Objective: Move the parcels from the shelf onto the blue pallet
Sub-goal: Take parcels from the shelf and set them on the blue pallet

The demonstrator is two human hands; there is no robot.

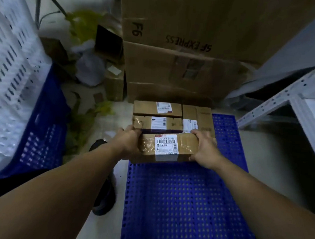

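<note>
Holding a parcel by its two short ends, I have my left hand curled round one end and my right hand round the other. It is low over the far part of the blue pallet; I cannot tell if it touches already. Beyond my fingers lie a far parcel, a nearer parcel and a third parcel. I judge three are placed and this is the fourth. The shelf stands right of my right hand; what remains there is hidden.
</note>
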